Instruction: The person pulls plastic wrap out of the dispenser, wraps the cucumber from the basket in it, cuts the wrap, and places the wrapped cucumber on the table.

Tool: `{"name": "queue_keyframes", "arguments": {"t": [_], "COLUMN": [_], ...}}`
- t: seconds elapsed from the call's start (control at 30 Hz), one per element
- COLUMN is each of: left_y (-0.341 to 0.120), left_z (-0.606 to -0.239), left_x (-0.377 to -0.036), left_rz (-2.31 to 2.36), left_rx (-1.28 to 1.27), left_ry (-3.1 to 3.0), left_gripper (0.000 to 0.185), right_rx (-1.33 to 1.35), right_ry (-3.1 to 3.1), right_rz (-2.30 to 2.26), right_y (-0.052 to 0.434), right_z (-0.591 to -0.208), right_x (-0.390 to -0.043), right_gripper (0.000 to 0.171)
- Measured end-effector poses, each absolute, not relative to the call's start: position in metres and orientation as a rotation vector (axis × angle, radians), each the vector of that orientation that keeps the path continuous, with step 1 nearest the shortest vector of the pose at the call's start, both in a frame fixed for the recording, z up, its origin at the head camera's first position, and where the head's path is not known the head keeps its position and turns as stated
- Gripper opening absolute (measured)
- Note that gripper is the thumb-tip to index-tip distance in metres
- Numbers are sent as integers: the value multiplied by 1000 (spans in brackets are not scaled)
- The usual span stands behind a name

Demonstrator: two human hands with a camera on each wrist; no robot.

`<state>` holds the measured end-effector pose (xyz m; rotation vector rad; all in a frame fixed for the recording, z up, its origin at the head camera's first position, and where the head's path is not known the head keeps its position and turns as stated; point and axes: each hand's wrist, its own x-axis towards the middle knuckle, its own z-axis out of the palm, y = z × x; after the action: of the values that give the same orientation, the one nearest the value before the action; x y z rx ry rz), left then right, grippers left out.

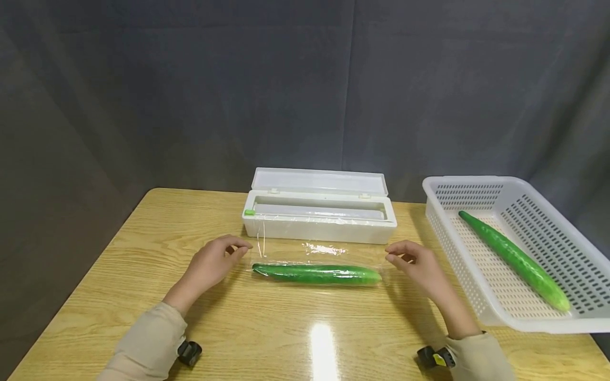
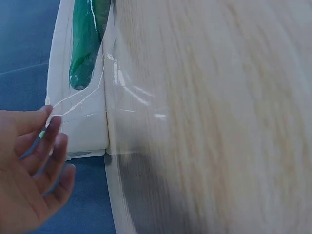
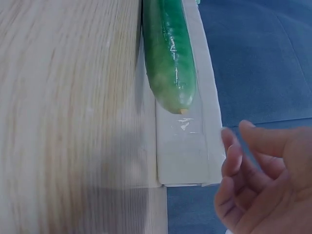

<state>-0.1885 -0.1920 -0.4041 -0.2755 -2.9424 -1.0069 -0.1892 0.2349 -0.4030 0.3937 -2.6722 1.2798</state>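
Cucumber [image 1: 316,273] lies mid-table on a sheet of cling film [image 1: 324,248], just near of the white dispenser box [image 1: 319,217]. Left hand [image 1: 212,263] and right hand [image 1: 416,264] flank its ends — fingers loosely curled, pinching the film's edges, it seems.

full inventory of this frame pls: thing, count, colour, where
cucumber on the table: 1, green, table centre, lying on the wrap sheet between the hands
wrap sheet: 1, clear, drawn out of the dispenser under the cucumber
wrap dispenser: 1, white, lid open, behind the cucumber
basket: 1, white, perforated, right edge of the table
cucumber in the basket: 1, green, lying diagonally
table: 1, light wood
backdrop: 1, dark grey, behind the table
wrist cameras: 2, black, one per wrist
left hand: at the sheet's left edge, fingers on it
right hand: at the sheet's right edge; grip unclear
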Motion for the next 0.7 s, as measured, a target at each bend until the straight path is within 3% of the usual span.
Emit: {"name": "queue_keyframes", "arguments": {"t": [0.37,0.7], "left_y": [-187,-185], "left_z": [-403,-407], "left_x": [-185,-184], "left_rz": [-1152,-1116], "left_rx": [-579,-672], "left_ry": [-2909,-2975], "left_gripper": [17,31], "right_rx": [604,666], "right_ry": [-2726,-2816], "right_rz": [1231,1281], "right_y": [233,233], "right_z": [-407,-408], "right_x": [-188,-185], "right_gripper": [14,24]}}
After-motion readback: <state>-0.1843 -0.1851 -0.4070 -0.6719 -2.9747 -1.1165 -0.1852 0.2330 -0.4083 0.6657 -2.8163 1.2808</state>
